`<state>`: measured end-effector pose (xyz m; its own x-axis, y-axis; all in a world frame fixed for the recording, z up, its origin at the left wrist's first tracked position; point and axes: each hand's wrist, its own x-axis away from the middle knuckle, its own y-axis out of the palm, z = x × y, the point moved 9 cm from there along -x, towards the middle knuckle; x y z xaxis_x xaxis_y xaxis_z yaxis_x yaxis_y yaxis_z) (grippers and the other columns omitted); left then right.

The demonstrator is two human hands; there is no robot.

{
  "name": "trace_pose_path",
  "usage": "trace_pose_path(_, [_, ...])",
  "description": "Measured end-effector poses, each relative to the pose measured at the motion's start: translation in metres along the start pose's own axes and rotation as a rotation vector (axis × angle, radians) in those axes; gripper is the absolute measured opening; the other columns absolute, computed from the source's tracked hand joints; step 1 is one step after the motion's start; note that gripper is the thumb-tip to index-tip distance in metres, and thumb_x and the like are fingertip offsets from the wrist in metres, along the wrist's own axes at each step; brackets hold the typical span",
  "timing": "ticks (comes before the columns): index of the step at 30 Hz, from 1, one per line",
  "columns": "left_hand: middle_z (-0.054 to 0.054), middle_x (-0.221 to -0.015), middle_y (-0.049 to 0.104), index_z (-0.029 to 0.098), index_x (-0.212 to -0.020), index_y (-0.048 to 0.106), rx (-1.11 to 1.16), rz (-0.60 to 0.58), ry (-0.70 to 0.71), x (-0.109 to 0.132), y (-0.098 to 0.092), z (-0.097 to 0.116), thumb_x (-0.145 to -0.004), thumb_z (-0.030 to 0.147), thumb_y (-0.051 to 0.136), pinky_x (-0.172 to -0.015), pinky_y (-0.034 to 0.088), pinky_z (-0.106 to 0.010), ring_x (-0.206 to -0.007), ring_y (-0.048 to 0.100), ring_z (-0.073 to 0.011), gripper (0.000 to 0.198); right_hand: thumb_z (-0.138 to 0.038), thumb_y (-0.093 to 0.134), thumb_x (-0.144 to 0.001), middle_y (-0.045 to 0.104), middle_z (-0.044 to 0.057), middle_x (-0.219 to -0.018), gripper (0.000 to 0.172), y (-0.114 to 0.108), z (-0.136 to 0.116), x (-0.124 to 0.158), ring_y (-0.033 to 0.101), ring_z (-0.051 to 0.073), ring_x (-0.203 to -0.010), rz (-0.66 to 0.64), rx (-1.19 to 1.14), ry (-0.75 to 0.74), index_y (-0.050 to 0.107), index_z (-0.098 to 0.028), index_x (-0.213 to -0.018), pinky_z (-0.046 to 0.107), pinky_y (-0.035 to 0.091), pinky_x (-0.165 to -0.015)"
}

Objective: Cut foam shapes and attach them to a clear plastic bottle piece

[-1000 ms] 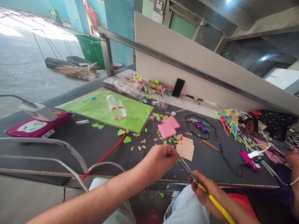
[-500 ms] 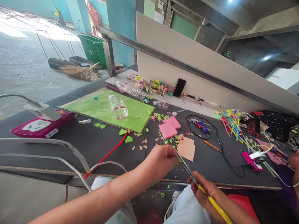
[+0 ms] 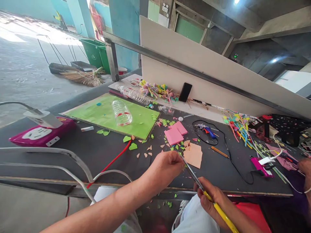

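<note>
Yellow-handled scissors are in my right hand, whose fingers are wrapped round the handles. The blades point up and left and meet the fingertips of my left hand. That hand is closed in a pinch, with a sliver of green paper showing at the fingertips by the blades; my fingers hide most of it. Just beyond my hands lie peach paper squares, pink paper squares and small green star shapes among scraps.
A green sheet carries a cut clear bottle. A blue glue gun, an orange-brown stick and a phone lie or stand beyond. White cables and a purple power strip occupy the left. Another person's hand is far right.
The view has shifted slightly. Both hands stay at nearly the same place, the scissors still at my left fingertips, and the blades look about as closed as before.
</note>
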<state>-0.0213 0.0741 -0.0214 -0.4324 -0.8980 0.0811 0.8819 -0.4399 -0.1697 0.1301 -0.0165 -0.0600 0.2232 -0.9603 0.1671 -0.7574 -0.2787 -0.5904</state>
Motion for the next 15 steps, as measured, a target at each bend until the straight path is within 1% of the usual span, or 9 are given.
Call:
trace_pose_path(2, [0.003, -0.055, 0.053, 0.015, -0.064, 0.061, 0.022, 0.002, 0.008, -0.002, -0.002, 0.004, -0.069, 0.026, 0.057, -0.05, 0.028, -0.023, -0.052, 0.041, -0.0103, 0.013, -0.074, 0.039, -0.083, 0.048, -0.002, -0.071, 0.056, -0.006, -0.003, -0.002, 0.042, 0.012, -0.059, 0.023, -0.042, 0.0, 0.057, -0.023, -0.094, 0.024, 0.038, -0.056])
trace_pose_path(5, [0.002, -0.057, 0.054, 0.015, -0.066, 0.061, 0.06, 0.004, 0.089, -0.012, -0.007, 0.019, -0.071, 0.029, 0.058, -0.051, 0.031, -0.022, -0.054, 0.042, -0.0104, 0.015, -0.076, 0.047, -0.079, 0.053, 0.0, -0.074, 0.058, -0.017, -0.006, -0.01, 0.048, 0.013, -0.061, 0.028, -0.165, 0.009, 0.059, -0.024, -0.103, 0.024, 0.041, -0.056])
trace_pose_path(7, [0.003, -0.057, 0.053, 0.015, -0.066, 0.06, 0.06, 0.041, 0.165, -0.024, -0.015, 0.031, -0.072, 0.032, 0.06, -0.051, 0.031, -0.022, -0.054, 0.042, -0.0101, 0.017, -0.076, 0.052, -0.076, 0.053, -0.001, -0.074, 0.059, -0.029, -0.008, -0.021, 0.046, 0.011, -0.056, 0.045, -0.276, 0.022, 0.058, -0.025, -0.105, 0.022, 0.038, -0.05])
trace_pose_path(9, [0.003, -0.058, 0.054, 0.016, -0.066, 0.061, 0.036, 0.118, 0.226, -0.04, -0.031, 0.039, -0.072, 0.033, 0.062, -0.052, 0.031, -0.022, -0.054, 0.042, -0.0099, 0.019, -0.075, 0.054, -0.075, 0.053, -0.002, -0.073, 0.058, -0.041, -0.011, -0.037, 0.04, 0.008, -0.049, 0.073, -0.397, 0.023, 0.057, -0.026, -0.107, 0.02, 0.032, -0.043])
trace_pose_path(10, [0.002, -0.058, 0.055, 0.016, -0.067, 0.062, 0.033, 0.166, 0.252, -0.049, -0.042, 0.042, -0.072, 0.034, 0.062, -0.053, 0.032, -0.022, -0.055, 0.043, -0.0103, 0.019, -0.074, 0.055, -0.076, 0.052, -0.003, -0.072, 0.058, -0.046, -0.015, -0.047, 0.039, 0.008, -0.047, 0.074, -0.458, 0.004, 0.056, -0.027, -0.109, 0.02, 0.031, -0.042])
trace_pose_path(11, [0.002, -0.06, 0.057, 0.016, -0.069, 0.064, 0.035, 0.219, 0.279, -0.057, -0.057, 0.044, -0.072, 0.034, 0.062, -0.054, 0.034, -0.022, -0.056, 0.045, -0.011, 0.019, -0.072, 0.055, -0.077, 0.053, -0.002, -0.072, 0.058, -0.05, -0.019, -0.057, 0.041, 0.009, -0.048, 0.077, -0.532, -0.02, 0.055, -0.026, -0.113, 0.02, 0.033, -0.042])
trace_pose_path(13, [0.001, -0.06, 0.059, 0.016, -0.067, 0.064, -0.004, 0.328, 0.334, -0.071, -0.096, 0.047, -0.07, 0.033, 0.063, -0.055, 0.035, -0.023, -0.057, 0.047, -0.0117, 0.018, -0.078, 0.047, -0.077, 0.055, 0.0, -0.07, 0.069, -0.052, -0.033, -0.08, 0.048, 0.013, -0.051, 0.015, -0.715, -0.097, 0.054, -0.023, -0.117, 0.024, 0.039, -0.045])
trace_pose_path(14, [0.002, -0.058, 0.057, 0.016, -0.066, 0.064, -0.058, 0.379, 0.353, -0.076, -0.118, 0.049, -0.069, 0.033, 0.064, -0.055, 0.035, -0.023, -0.056, 0.046, -0.0116, 0.017, -0.08, 0.043, -0.077, 0.057, 0.001, -0.07, 0.071, -0.053, -0.038, -0.092, 0.05, 0.015, -0.052, -0.008, -0.802, -0.123, 0.055, -0.023, -0.117, 0.025, 0.042, -0.047])
trace_pose_path(15, [0.002, -0.059, 0.058, 0.016, -0.068, 0.065, -0.117, 0.416, 0.373, -0.08, -0.141, 0.051, -0.069, 0.033, 0.066, -0.056, 0.035, -0.023, -0.057, 0.046, -0.0114, 0.017, -0.079, 0.041, -0.078, 0.06, 0.002, -0.071, 0.07, -0.053, -0.043, -0.103, 0.053, 0.016, -0.055, -0.021, -0.87, -0.139, 0.054, -0.023, -0.118, 0.027, 0.045, -0.051])
